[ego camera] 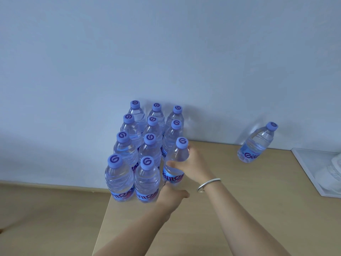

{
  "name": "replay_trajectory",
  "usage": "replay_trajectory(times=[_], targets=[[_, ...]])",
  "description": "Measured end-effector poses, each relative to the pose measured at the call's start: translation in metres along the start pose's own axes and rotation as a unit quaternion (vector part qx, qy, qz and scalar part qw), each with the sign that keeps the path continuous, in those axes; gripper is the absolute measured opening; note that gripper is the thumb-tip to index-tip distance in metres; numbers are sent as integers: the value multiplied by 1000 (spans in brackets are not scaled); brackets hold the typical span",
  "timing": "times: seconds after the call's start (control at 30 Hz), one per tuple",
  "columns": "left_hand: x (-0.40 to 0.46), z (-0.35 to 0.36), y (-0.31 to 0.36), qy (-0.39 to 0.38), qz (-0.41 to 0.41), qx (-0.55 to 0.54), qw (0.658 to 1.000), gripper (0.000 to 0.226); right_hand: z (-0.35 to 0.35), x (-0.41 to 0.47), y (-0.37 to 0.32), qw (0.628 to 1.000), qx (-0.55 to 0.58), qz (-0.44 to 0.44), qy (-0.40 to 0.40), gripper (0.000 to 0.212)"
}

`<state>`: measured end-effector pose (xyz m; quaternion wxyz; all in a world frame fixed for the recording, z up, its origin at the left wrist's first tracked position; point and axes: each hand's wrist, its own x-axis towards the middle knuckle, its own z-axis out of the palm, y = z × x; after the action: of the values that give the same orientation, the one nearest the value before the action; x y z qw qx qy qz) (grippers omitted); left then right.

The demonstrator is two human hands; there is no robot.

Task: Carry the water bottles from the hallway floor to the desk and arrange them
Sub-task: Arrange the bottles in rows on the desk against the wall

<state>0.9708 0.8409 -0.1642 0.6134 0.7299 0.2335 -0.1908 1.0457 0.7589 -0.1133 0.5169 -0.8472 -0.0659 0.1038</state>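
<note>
Water bottle gripped by the right hand; left hand touches its base, grip unclear; bottle cluster just left; lone bottle far right on the bench.

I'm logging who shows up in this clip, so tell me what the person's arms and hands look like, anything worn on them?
Both forearms are bare, with no sleeves in view. The right hand has a thin silver bangle round its wrist, a plain open band with no visible markings. The left hand and its wrist carry nothing: no watch, ring or glove shows. No rings show on the right hand either.
</note>
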Motion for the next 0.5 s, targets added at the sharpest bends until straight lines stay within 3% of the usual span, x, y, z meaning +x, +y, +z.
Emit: replay_trajectory(times=[0.1,0.5], targets=[[8,-2,0,4,-13,-27,1000,41,5,4,6,1000,2,5,-6,51],[29,10,2,28,-27,-74,996,55,11,19,13,999,-13,-37,17,64]])
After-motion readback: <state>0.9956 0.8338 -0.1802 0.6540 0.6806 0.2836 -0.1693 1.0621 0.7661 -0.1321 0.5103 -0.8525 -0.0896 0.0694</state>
